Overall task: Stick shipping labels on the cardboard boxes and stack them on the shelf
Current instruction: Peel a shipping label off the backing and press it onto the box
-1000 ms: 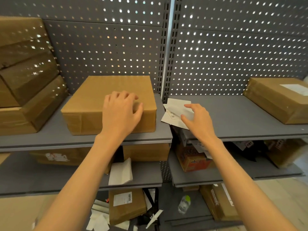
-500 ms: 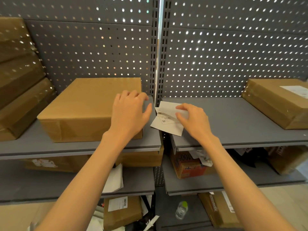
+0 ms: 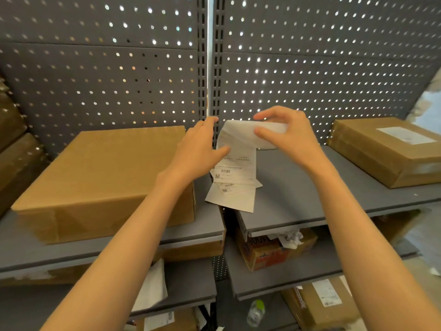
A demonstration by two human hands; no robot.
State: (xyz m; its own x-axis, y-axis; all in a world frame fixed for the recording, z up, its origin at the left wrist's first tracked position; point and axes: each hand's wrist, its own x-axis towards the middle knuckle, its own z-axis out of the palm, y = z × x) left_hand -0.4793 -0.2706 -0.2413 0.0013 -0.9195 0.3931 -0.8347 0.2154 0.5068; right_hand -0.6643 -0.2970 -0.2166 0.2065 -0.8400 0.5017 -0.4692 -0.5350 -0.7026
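Above the shelf gap, the right hand pinches the labels' top while the left hand, fingers loose, touches their left edge, box just leftward.

A grey shelf carried a plain cardboard box at left, a labelled box (label upward) at right, loose shipping labels between.
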